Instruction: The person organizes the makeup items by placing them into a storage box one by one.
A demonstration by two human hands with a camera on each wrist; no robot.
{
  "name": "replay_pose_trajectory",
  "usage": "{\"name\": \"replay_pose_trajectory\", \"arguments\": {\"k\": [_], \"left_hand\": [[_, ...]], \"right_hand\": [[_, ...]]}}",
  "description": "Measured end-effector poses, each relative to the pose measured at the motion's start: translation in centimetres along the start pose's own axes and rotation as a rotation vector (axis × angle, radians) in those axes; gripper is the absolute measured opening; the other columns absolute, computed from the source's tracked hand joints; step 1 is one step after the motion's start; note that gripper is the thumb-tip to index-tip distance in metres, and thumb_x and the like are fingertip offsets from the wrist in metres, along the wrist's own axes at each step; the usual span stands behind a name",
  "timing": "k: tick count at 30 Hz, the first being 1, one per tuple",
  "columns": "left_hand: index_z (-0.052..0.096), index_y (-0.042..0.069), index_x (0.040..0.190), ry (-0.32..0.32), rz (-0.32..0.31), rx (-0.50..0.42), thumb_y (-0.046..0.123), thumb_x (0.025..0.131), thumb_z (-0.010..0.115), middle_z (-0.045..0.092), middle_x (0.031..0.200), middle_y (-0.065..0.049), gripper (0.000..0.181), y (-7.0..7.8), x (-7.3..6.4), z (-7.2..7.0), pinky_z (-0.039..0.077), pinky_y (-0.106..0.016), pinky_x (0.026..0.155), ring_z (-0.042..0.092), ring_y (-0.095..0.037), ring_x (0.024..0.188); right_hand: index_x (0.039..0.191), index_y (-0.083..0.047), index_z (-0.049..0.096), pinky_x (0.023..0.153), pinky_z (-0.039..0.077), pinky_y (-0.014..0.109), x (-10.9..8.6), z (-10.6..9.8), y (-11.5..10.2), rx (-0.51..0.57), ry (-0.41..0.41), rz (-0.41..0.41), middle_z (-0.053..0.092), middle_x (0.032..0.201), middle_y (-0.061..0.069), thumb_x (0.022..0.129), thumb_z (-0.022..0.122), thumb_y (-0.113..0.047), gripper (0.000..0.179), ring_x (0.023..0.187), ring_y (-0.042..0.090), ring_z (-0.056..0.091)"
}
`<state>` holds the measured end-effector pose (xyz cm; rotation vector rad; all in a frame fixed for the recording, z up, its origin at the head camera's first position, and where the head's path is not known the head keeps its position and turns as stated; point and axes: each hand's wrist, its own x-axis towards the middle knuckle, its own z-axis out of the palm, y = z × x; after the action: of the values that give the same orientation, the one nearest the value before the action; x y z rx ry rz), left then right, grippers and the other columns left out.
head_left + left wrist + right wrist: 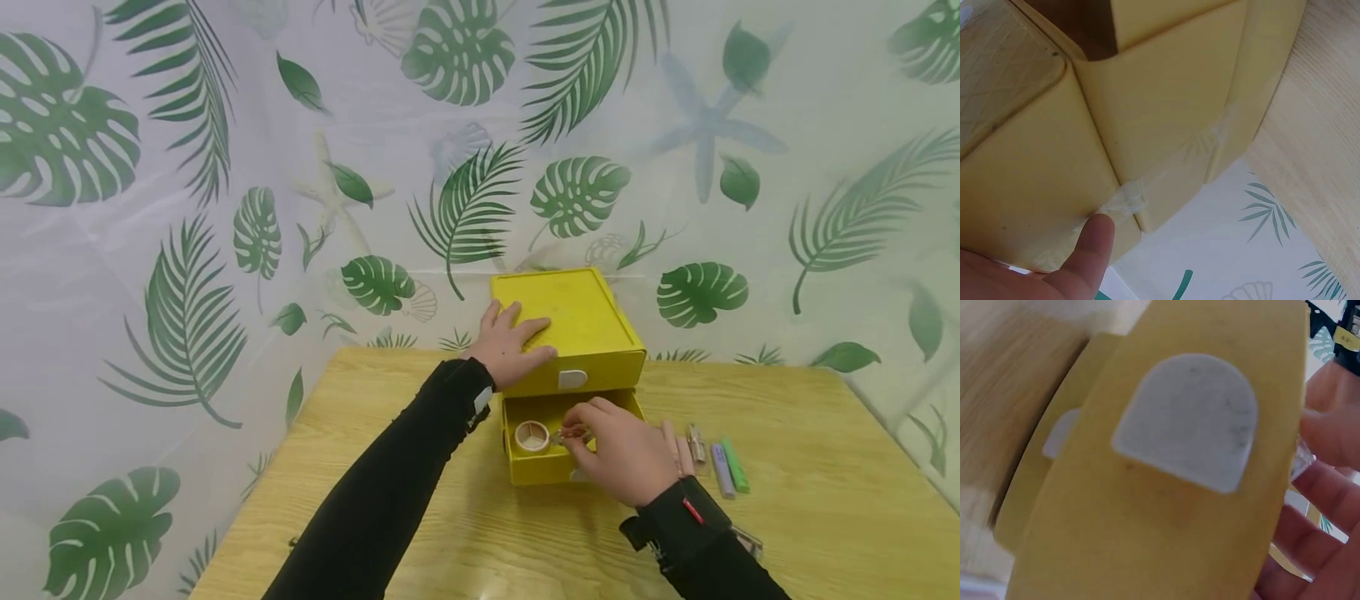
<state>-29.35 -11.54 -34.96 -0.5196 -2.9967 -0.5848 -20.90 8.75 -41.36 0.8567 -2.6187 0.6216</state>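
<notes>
A yellow drawer box [566, 312] stands on the table with its lower drawer [543, 477] pulled out. My left hand [513, 346] rests on the box's top and left edge with fingers spread; in the left wrist view one finger [1094, 247] touches the box's side. Over the open drawer, my right hand [626, 450] pinches a small clear, shiny object [1300, 459], whose kind I cannot tell because the fingers mostly cover it. A round, pale container with a divided face [532, 436] lies in the drawer's left part. White tabs [1188, 422] mark the drawer fronts.
Right of the box lie a purple stick-shaped item [723, 471], a green one [736, 465], a small metallic-looking item [697, 443] and pink tubes [684, 457]. Another small item [747, 542] is partly behind the right wrist. A leaf-patterned sheet [465, 208] hangs behind the wooden table [360, 417].
</notes>
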Motion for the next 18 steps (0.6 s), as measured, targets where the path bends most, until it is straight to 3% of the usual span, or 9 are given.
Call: {"name": "replay_pose_trajectory", "arguments": {"k": [8,18], "left_hand": [[0.039,0.033,0.144,-0.004,-0.006,0.005,0.057,0.094,0.045,0.015,0.156,-0.009,0.057,0.2,0.0,0.0,0.023,-0.059,0.108,-0.004,-0.033,0.138],[0.040,0.031,0.144,-0.011,0.004,-0.022,0.057,0.093,0.045,0.015,0.156,-0.011,0.057,0.1,-0.2,0.0,0.022,-0.059,0.108,-0.005,-0.035,0.138]], "right_hand": [[0.099,-0.017,0.067,0.065,0.052,0.033,1.2,-0.3,0.8,0.027,-0.111,0.042,0.063,0.093,-0.003,0.086,0.070,-0.021,0.014,0.080,0.011,0.058],[0.091,-0.020,0.071,0.062,0.050,0.035,3.6,0.2,1.0,-0.077,-0.277,0.153,0.063,0.079,-0.008,0.080,0.075,-0.026,0.014,0.065,0.010,0.052]]}}
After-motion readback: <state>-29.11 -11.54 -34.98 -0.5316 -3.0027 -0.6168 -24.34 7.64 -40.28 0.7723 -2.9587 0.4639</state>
